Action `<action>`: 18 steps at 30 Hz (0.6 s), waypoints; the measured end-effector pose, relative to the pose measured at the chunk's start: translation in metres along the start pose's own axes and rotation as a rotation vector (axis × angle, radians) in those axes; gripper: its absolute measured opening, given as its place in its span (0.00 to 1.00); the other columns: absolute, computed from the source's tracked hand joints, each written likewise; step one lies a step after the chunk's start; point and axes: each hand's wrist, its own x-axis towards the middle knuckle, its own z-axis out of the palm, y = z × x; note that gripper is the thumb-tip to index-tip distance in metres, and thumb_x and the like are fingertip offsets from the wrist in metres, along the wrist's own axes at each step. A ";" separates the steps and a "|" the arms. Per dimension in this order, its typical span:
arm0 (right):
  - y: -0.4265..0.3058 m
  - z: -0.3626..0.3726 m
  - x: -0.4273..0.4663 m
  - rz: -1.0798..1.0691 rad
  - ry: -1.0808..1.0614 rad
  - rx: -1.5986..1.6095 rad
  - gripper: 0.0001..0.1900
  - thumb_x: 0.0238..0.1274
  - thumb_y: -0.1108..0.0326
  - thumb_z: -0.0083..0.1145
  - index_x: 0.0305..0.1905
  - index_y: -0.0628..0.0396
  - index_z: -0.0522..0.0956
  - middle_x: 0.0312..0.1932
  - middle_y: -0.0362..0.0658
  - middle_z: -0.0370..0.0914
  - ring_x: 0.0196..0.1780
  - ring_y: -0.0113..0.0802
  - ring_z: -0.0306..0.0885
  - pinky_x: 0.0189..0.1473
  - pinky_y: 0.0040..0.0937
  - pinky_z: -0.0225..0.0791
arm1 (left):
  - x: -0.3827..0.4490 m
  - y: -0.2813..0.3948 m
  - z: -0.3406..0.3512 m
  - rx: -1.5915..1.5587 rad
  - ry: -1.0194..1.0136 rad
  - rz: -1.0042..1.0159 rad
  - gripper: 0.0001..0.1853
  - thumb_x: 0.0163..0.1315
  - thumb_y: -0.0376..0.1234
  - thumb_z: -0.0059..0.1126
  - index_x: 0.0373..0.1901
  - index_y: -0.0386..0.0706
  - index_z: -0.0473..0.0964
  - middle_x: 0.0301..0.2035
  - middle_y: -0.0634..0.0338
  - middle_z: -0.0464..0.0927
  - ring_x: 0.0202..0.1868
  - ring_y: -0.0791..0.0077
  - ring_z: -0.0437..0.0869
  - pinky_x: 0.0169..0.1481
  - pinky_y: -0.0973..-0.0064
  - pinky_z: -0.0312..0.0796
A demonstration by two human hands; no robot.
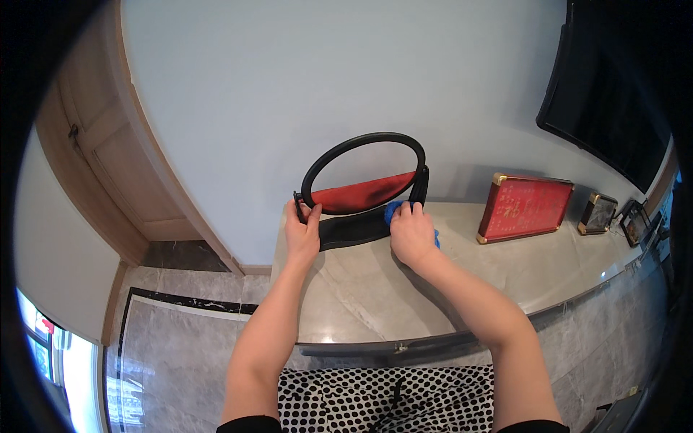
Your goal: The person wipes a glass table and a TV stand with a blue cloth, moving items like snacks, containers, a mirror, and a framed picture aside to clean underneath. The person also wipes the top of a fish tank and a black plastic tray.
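A black frame with an oval ring (364, 139), a red panel (360, 196) and a wide black lower band (352, 229) stands tilted on the marble-topped cabinet (368, 292). My left hand (304, 230) grips its left end, thumb in front by the ring's lower left. My right hand (411, 230) presses a blue cloth (396, 210) against the right part of the black band. Part of the cloth hangs out beside the wrist, and the rest is hidden under the fingers.
To the right on the cabinet stand a red framed plaque (525, 208) bearing writing, a small frame (597, 214) and another dark frame (634, 223). A wall-mounted television (612, 97) hangs above them. A wooden door (130, 162) is at the left, and the wall lies close behind the cabinet.
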 end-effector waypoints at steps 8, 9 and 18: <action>-0.050 -0.016 0.019 -0.181 -0.080 0.128 0.12 0.46 0.66 0.54 0.35 0.60 0.81 0.40 0.48 0.78 0.43 0.41 0.72 0.43 0.36 0.65 | 0.002 -0.009 0.001 0.032 0.031 0.040 0.10 0.64 0.31 0.57 0.40 0.40 0.66 0.25 0.68 0.61 0.29 0.82 0.62 0.36 0.82 0.60; -0.056 -0.019 0.013 -0.308 -0.092 0.156 0.13 0.46 0.67 0.54 0.36 0.61 0.81 0.42 0.49 0.78 0.43 0.41 0.73 0.44 0.37 0.65 | 0.001 -0.010 0.004 0.015 0.053 0.041 0.09 0.64 0.31 0.57 0.40 0.40 0.66 0.25 0.68 0.62 0.29 0.81 0.63 0.36 0.83 0.60; -0.001 0.002 0.011 -0.091 0.050 0.204 0.18 0.50 0.61 0.55 0.44 0.61 0.77 0.54 0.54 0.71 0.58 0.51 0.67 0.55 0.41 0.63 | -0.001 -0.009 0.002 0.059 0.023 0.044 0.10 0.65 0.34 0.56 0.41 0.41 0.66 0.27 0.68 0.62 0.30 0.80 0.62 0.38 0.83 0.61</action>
